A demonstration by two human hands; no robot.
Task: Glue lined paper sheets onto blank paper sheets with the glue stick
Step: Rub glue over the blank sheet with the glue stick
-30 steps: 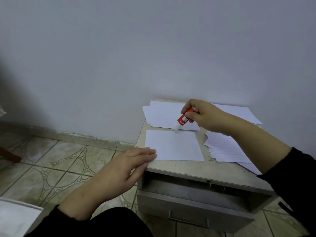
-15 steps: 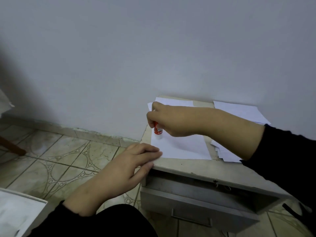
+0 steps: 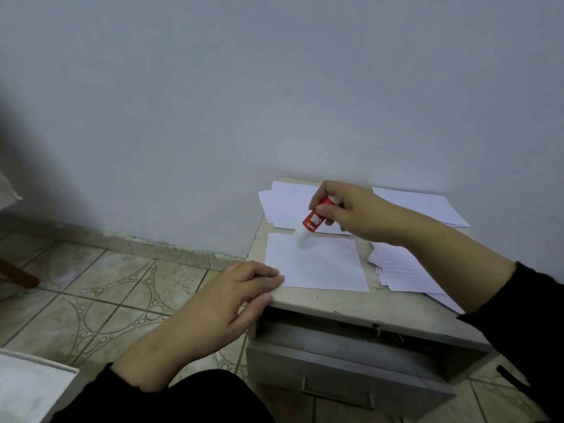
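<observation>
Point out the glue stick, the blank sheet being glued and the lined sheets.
glue stick (image 3: 314, 220): head view, on its red label.
blank sheet (image 3: 320, 267): head view, on its bare middle.
lined sheets (image 3: 403, 270): head view, on the top sheet's ruled face.

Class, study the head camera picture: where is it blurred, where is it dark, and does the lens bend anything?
Head view: the white tip of the glue stick is smeared by motion blur over the blank sheet; the light is dim and flat, with a dark shadow on the wall at far left; the wide lens makes the floor tiles fan outward; no glare shows.
</observation>
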